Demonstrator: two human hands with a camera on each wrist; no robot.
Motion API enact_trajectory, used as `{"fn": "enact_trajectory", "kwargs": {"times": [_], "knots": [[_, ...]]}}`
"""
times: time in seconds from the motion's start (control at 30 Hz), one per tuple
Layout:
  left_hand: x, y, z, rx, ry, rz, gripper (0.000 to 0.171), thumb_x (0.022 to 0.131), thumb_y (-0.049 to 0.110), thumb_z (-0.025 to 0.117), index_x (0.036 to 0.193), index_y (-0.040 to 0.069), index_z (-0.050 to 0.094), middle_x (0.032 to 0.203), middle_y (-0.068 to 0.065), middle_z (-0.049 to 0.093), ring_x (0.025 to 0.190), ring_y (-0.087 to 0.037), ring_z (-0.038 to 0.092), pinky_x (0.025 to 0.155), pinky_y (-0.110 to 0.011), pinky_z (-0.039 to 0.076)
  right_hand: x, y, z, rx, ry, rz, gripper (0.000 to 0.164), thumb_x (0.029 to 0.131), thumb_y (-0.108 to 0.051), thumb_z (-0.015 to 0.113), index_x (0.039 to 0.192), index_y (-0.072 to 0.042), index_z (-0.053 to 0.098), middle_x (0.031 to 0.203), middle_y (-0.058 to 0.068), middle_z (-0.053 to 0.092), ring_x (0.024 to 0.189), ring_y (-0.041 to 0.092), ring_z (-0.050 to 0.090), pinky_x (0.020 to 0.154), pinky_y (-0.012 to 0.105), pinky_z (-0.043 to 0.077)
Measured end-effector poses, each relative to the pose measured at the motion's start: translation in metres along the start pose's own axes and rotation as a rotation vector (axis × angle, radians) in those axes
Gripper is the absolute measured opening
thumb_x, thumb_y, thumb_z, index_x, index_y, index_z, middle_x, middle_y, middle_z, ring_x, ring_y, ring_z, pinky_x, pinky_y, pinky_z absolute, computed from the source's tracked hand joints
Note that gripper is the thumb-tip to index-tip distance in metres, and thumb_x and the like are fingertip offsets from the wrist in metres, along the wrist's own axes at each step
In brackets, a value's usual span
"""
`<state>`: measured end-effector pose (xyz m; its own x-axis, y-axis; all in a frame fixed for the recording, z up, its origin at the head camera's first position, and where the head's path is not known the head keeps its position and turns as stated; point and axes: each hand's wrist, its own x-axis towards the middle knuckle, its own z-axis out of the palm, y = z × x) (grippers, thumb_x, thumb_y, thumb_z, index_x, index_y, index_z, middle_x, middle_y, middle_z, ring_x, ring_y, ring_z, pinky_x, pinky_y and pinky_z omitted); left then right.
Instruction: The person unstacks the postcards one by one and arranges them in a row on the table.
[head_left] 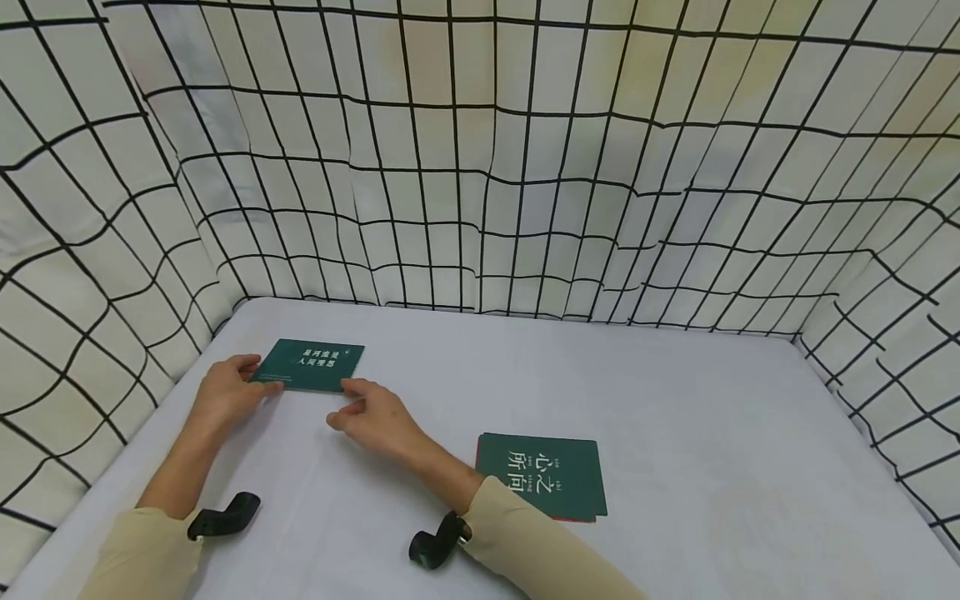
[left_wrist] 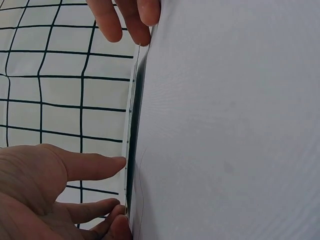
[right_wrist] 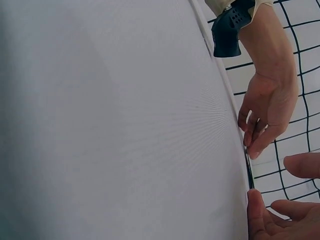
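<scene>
On white table (head_left: 712, 400), left grip (head_left: 227, 393) holds green card (head_left: 309, 367) lettered "人间理想".

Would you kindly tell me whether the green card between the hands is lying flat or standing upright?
Flat: in the head view, the green card lies lettered face up on the white table.

Matt, smooth-looking green card (head_left: 309, 367)

Card (head_left: 311, 371) on tbl (head_left: 712, 433), back L, card pile (head_left: 562, 471) nearer, to its R, net (head_left: 525, 196) behind tbl
</scene>
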<state>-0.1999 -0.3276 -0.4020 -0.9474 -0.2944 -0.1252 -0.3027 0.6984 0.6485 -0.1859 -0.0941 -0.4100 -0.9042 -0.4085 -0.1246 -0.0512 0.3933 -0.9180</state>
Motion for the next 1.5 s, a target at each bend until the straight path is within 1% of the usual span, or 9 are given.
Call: {"fn": "enact_trajectory", "kwargs": {"times": [0.33, 0.47, 0.57, 0.7, 0.8, 0.9, 1.13, 1.37, 1.5], "knots": [[0.001, -0.001, 0.002, 0.006, -0.008, -0.007, 0.072, 0.097, 0.012, 0.062, 0.151, -0.021, 0.029, 0.149, -0.047, 0.037, 0.136, -0.058, 0.040, 0.115, -0.067, 0.038, -0.002, -0.001, -0.001, -0.026, 0.002, 0.002, 0.058, 0.094, -0.026, 0.075, 0.148, -0.017, 0.058, 0.133, -0.001, 0.069, 0.097, 0.002, 0.067, 0.081, 0.018, 0.053], [0.001, 0.001, 0.002, 0.012, -0.019, -0.020, 0.073, 0.098, 0.014, 0.061, 0.152, -0.020, 0.027, 0.152, -0.046, 0.035, 0.140, -0.059, 0.037, 0.117, -0.068, 0.037, -0.003, -0.001, -0.003, -0.024, -0.004, 0.006, 0.058, 0.094, -0.025, 0.075, 0.148, -0.016, 0.057, 0.135, -0.001, 0.069, 0.100, 0.004, 0.068, 0.081, 0.019, 0.054], [-0.001, 0.004, 0.002, 0.016, -0.011, -0.017, 0.073, 0.098, 0.015, 0.061, 0.152, -0.020, 0.028, 0.152, -0.046, 0.035, 0.140, -0.060, 0.038, 0.116, -0.067, 0.039, -0.004, -0.001, -0.006, -0.024, -0.017, 0.017, 0.056, 0.095, -0.026, 0.075, 0.147, -0.016, 0.058, 0.131, 0.000, 0.071, 0.101, 0.006, 0.070, 0.079, 0.020, 0.055], [-0.003, 0.009, 0.005, 0.030, 0.041, 0.039, 0.070, 0.098, 0.017, 0.064, 0.149, -0.020, 0.035, 0.148, -0.046, 0.040, 0.137, -0.060, 0.041, 0.111, -0.068, 0.043, -0.005, -0.001, -0.012, -0.017, -0.032, 0.024, 0.052, 0.096, -0.027, 0.075, 0.144, -0.015, 0.060, 0.128, 0.002, 0.071, 0.100, 0.008, 0.071, 0.074, 0.022, 0.056], [-0.005, 0.014, 0.007, 0.028, 0.076, 0.088, 0.067, 0.098, 0.018, 0.065, 0.148, -0.019, 0.039, 0.147, -0.046, 0.042, 0.135, -0.061, 0.043, 0.108, -0.068, 0.045, -0.006, -0.002, -0.018, -0.013, -0.030, 0.019, 0.051, 0.096, -0.028, 0.075, 0.143, -0.015, 0.061, 0.132, 0.002, 0.068, 0.100, 0.007, 0.070, 0.073, 0.023, 0.057], [-0.008, 0.021, 0.009, 0.010, 0.086, 0.116, 0.065, 0.099, 0.019, 0.064, 0.148, -0.017, 0.041, 0.147, -0.045, 0.041, 0.135, -0.061, 0.042, 0.108, -0.069, 0.045, -0.008, -0.003, -0.024, -0.019, -0.025, 0.011, 0.049, 0.096, -0.029, 0.074, 0.142, -0.015, 0.061, 0.136, 0.002, 0.065, 0.103, 0.007, 0.070, 0.075, 0.023, 0.057], [-0.016, 0.037, 0.017, -0.033, 0.060, 0.205, 0.063, 0.101, 0.020, 0.065, 0.148, -0.015, 0.042, 0.144, -0.043, 0.043, 0.131, -0.056, 0.044, 0.108, -0.068, 0.044, -0.012, -0.001, -0.043, -0.031, -0.004, -0.020, 0.047, 0.098, -0.030, 0.073, 0.140, -0.014, 0.062, 0.141, 0.004, 0.061, 0.107, 0.009, 0.070, 0.076, 0.023, 0.057], [-0.027, 0.057, 0.027, -0.039, 0.013, 0.266, 0.061, 0.101, 0.021, 0.066, 0.149, -0.009, 0.045, 0.146, -0.038, 0.044, 0.134, -0.052, 0.045, 0.110, -0.068, 0.041, -0.023, 0.000, -0.067, -0.056, 0.018, -0.090, 0.045, 0.099, -0.031, 0.070, 0.140, -0.015, 0.062, 0.141, 0.006, 0.061, 0.116, 0.015, 0.069, 0.080, 0.025, 0.058], [-0.034, 0.066, 0.033, -0.028, 0.007, 0.311, 0.059, 0.100, 0.021, 0.067, 0.148, -0.007, 0.048, 0.143, -0.034, 0.049, 0.133, -0.049, 0.048, 0.109, -0.065, 0.044, -0.029, 0.003, -0.079, -0.059, 0.034, -0.108, 0.044, 0.100, -0.032, 0.069, 0.140, -0.016, 0.062, 0.140, 0.004, 0.062, 0.116, 0.014, 0.068, 0.083, 0.026, 0.057]]}}
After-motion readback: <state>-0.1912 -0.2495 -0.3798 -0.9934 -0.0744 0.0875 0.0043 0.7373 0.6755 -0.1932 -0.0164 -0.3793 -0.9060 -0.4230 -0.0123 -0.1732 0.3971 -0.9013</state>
